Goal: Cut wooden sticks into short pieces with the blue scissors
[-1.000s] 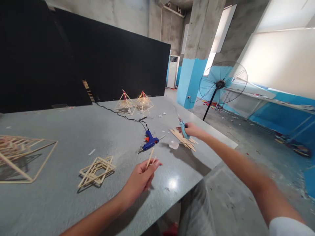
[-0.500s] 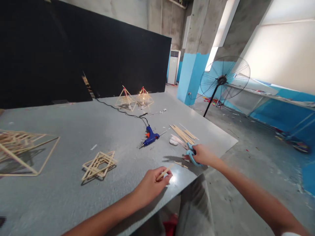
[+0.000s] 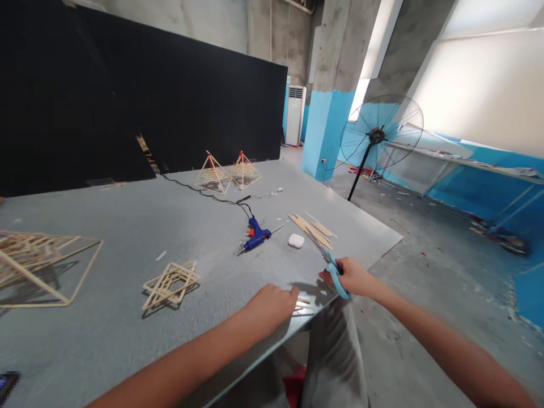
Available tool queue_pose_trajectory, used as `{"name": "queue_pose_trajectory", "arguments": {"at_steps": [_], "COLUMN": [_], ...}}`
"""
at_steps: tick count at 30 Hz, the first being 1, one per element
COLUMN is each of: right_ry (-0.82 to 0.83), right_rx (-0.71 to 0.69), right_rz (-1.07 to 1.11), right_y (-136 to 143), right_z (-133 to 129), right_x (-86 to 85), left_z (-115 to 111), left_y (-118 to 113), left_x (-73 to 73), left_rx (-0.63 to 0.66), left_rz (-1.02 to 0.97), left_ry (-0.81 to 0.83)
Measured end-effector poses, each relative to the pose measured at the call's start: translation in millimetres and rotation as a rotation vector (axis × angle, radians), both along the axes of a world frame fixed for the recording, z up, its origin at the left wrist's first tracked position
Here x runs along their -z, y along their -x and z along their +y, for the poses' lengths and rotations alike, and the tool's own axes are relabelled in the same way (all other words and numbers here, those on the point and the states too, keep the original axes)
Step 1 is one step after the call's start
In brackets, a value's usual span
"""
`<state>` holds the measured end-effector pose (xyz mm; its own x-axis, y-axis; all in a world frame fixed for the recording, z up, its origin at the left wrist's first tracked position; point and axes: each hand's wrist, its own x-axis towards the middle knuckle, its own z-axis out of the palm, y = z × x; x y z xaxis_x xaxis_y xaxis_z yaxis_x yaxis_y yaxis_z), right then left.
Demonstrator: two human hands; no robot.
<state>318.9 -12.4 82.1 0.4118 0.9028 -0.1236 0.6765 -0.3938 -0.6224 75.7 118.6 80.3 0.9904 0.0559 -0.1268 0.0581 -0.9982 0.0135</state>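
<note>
My right hand (image 3: 351, 276) is wrapped round the light-blue handles of a pair of scissors (image 3: 339, 281) above the table's edge. The blades point away from me, toward a bundle of thin wooden sticks (image 3: 312, 231). Knuckles up and fingers curled, my left hand (image 3: 274, 306) is low at the front edge. Short wooden sticks (image 3: 303, 306) show at its fingertips, and its thumb and grip are partly hidden. A small white case (image 3: 296, 241) lies beyond the scissors. Near it is a blue glue gun (image 3: 257, 234) with a glue stick in its back.
A star-shaped stick frame (image 3: 172, 283) lies left of my hands, with a larger stick frame (image 3: 51, 266) at the far left. Two stick pyramids (image 3: 213, 174) stand at the back. A black cord (image 3: 199, 188) crosses the grey table (image 3: 114, 226). A standing fan (image 3: 376, 136) is on the floor.
My left hand has turned knuckles-up and gone down to the short sticks at the edge. The scissors have drawn back toward me, uncovering the white case.
</note>
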Motion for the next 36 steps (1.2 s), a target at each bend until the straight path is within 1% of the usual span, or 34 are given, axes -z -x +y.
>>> {"name": "queue_pose_trajectory", "arguments": {"at_steps": [2,4,7,9,10,11,13,15,18,20,22,24,26,27,29,30,32,34,36], "right_ry": [-0.063,-0.139,-0.213,-0.248,-0.26,-0.267,-0.262,-0.245,-0.237,-0.225,-0.213,-0.219,-0.245,-0.259,-0.283,-0.293,-0.318,-0.363,-0.425], "right_rx": [0.054,0.133,0.248,0.325,0.358,0.386,0.427,0.454,0.527,0.597,0.643,0.659,0.656,0.65,0.609,0.574,0.493,0.408,0.285], "right_rz": [0.083,0.154,0.226,0.3,0.341,0.378,0.42,0.422,0.442,0.453,0.454,0.458,0.464,0.461,0.444,0.433,0.425,0.454,0.544], "right_y": [-6,-16,-35,-47,-52,-56,-62,-67,-73,-77,-80,-81,-80,-79,-74,-70,-59,-42,-17], "right_z": [-9,-20,-41,-59,-69,-80,-104,-126,-154,-166,-173,-174,-171,-168,-158,-151,-130,-99,-55], "right_x": [0.9,1.4,2.7,4.3,5.3,6.2,8.4,11.2,16.6,19.9,22.2,23.5,23.8,23.5,21.1,19.0,12.9,5.6,-0.9], "left_z": [9,28,65,88,96,103,112,116,120,126,134,143,149,150,143,135,111,80,50], "left_y": [-14,-39,-96,-139,-160,-180,-212,-233,-250,-255,-255,-248,-232,-219,-184,-162,-115,-68,-29], "left_x": [-12.0,-26.5,-47.6,-56.9,-59.1,-59.6,-55.7,-47.8,-38.0,-38.2,-45.1,-56.5,-68.1,-72.4,-76.1,-75.0,-67.1,-54.4,-41.3], "left_rx": [0.025,0.042,0.076,0.102,0.116,0.132,0.16,0.187,0.218,0.212,0.181,0.131,0.065,0.027,-0.05,-0.09,-0.157,-0.224,-0.278], "left_rz": [-0.012,-0.031,-0.042,-0.047,-0.046,-0.042,-0.035,-0.03,-0.026,-0.028,-0.041,-0.077,-0.142,-0.184,-0.277,-0.325,-0.396,-0.451,-0.464], "left_ry": [-0.058,-0.118,-0.207,-0.246,-0.259,-0.265,-0.272,-0.263,-0.228,-0.194,-0.15,-0.091,-0.015,0.029,0.134,0.194,0.333,0.459,0.555]}}
